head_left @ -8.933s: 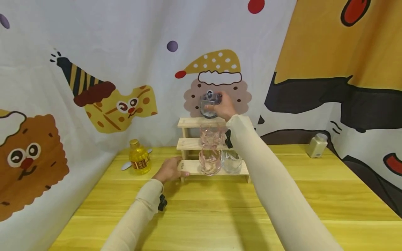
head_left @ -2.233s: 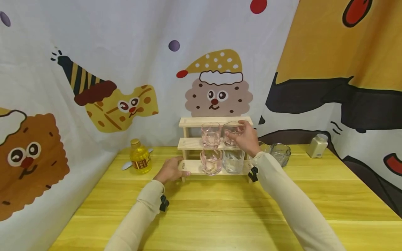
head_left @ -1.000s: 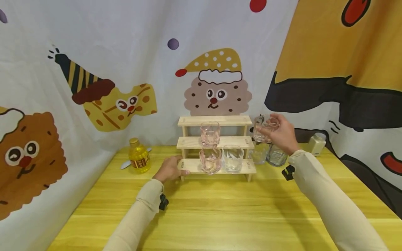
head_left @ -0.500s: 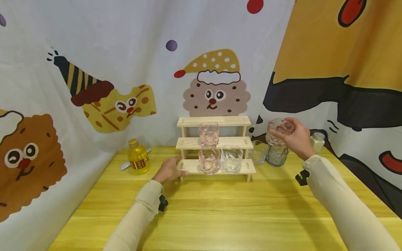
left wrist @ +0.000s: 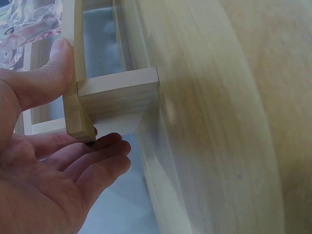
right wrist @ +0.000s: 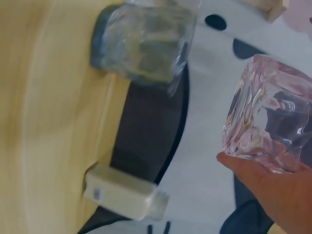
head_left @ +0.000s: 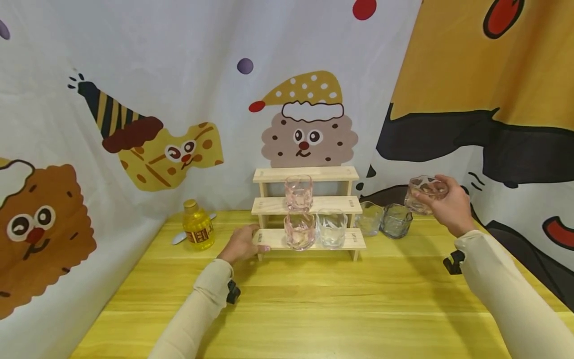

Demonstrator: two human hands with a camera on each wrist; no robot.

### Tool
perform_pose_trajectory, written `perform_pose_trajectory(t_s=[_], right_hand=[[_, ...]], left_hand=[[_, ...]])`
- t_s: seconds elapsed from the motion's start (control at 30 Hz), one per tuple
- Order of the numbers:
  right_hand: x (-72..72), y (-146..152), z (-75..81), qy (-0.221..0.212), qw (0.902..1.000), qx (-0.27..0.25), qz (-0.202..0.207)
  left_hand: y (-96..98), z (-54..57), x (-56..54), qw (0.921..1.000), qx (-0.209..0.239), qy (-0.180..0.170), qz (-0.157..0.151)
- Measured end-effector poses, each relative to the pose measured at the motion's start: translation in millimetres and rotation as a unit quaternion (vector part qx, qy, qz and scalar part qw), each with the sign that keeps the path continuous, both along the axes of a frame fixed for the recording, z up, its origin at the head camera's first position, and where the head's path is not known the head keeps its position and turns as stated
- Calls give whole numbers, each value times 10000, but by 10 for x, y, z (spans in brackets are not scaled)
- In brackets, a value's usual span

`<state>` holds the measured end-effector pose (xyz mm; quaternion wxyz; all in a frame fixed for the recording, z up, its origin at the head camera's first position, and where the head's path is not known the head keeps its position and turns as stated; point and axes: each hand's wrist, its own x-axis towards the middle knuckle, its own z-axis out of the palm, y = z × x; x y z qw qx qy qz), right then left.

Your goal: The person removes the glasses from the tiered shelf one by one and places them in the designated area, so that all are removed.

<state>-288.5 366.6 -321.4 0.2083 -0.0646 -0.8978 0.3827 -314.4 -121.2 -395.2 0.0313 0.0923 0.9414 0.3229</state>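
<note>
My right hand holds a pink glass up off the table, right of the other glasses; the right wrist view shows this pink glass with fingers curled round its side. With my left hand I grip the left end of the lowest step of a three-step wooden rack. In the left wrist view the thumb lies on top of the board and the fingers are under it. A pink glass stands on the middle step, a pink glass and a clear glass on the lowest.
Right of the rack a clear glass and a grey-blue glass stand on the table. An oil bottle and a spoon lie to the left. The right wrist view shows a white-capped shaker jar. A printed curtain hangs behind.
A grey-blue glass left the top step for the table. My right hand lifted the pink glass off the middle step and carried it right, past the grey-blue glass. My left hand stayed put.
</note>
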Motion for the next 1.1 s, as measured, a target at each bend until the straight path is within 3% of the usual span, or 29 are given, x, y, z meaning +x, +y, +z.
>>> perform_pose_trajectory(t_s=[0.27, 0.53, 0.83, 1.1], right_hand=[[19, 249, -119, -281, 9983, -481, -186], [9, 334, -335, -446, 9949, -861, -272], [-52, 366, -678, -703, 9944, -753, -229], [-130, 336, -786, -867, 9945, -511, -303]], left_hand=[[0, 14, -1, 10000, 51, -62, 20], [-3, 6, -14, 9998, 70, -159, 66], [4, 5, -2, 10000, 2, -42, -36], [2, 10, -2, 10000, 50, -41, -55]])
